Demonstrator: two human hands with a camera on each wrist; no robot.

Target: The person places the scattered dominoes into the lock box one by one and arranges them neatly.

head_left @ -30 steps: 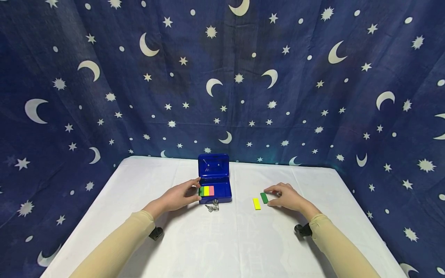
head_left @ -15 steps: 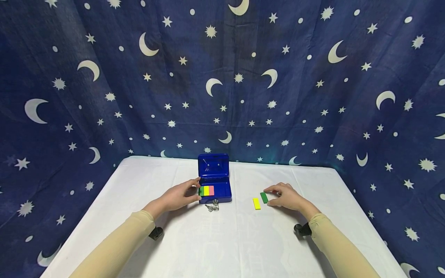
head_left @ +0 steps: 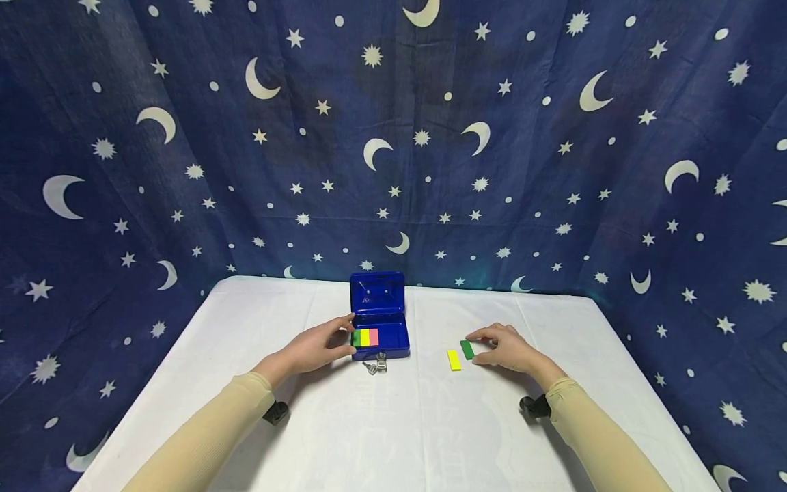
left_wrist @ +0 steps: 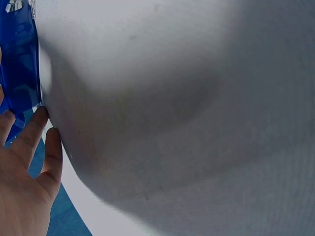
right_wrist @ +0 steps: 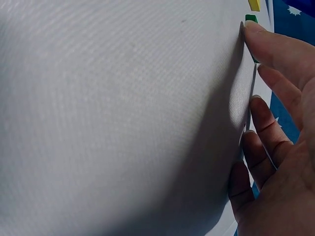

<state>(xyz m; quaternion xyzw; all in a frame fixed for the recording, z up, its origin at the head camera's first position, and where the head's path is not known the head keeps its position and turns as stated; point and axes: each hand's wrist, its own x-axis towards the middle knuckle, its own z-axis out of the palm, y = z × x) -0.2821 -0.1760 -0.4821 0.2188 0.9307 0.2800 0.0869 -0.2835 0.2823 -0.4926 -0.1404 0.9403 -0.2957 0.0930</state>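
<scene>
Head view shows the left hand [head_left: 310,348] spread wide beside an open blue metal box [head_left: 395,335], the right hand [head_left: 515,348] bracketing a green rectangular block [head_left: 466,350] on the white-clothed table [head_left: 399,427], whether pinching I cannot tell.

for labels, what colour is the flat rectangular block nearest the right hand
Green block, clearest in the head view.

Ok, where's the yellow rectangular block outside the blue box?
In the head view, the yellow rectangular block lies on the white cloth, right of the open blue box and just left of the green rectangular block at the right hand.
</scene>
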